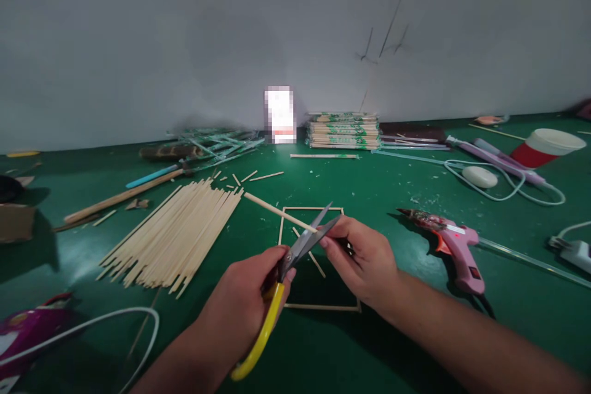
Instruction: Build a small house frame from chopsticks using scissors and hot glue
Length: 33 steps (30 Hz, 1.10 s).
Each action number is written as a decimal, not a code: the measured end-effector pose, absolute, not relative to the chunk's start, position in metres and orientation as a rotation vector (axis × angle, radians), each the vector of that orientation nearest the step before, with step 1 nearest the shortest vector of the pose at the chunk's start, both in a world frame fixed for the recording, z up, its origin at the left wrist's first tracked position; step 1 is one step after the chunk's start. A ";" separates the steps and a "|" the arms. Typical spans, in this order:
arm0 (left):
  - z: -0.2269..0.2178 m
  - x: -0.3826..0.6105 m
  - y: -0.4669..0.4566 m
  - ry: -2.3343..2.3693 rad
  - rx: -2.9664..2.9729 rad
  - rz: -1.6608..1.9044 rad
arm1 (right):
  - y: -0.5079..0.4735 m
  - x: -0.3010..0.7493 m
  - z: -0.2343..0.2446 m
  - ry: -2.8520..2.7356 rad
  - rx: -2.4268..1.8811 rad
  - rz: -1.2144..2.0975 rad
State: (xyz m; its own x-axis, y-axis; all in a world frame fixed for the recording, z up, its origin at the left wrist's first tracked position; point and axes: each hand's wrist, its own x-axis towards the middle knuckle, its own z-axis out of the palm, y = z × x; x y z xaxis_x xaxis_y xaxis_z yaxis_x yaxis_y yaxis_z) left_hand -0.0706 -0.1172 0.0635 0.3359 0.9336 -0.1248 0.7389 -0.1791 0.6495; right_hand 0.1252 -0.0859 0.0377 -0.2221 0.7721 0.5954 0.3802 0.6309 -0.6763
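My left hand [242, 295] is wrapped round a pair of scissors [266, 332] with yellow handles, blades parted and pointing away to the upper right. Pinched in the fingers of my right hand [367, 258] is the near end of a thin wooden stick [277, 210]. The stick passes between the scissor blades near my right fingertips, its other end pointing to the far left. Beneath both hands lies a rectangular frame of sticks [318, 306] on the green table, partly hidden by them. A loose stick [317, 265] lies inside it.
A heap of bare wooden sticks [175, 234] lies at left, with short offcuts [263, 176] beyond. A pink glue gun [457, 246] rests at right, a purple one [34, 332] at lower left. Wrapped chopsticks [344, 132] are stacked by the wall. A red-and-white cup [545, 146] stands far right.
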 end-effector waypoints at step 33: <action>0.058 -0.079 -0.103 1.635 1.946 0.611 | -0.080 0.119 0.029 -1.230 -1.091 0.966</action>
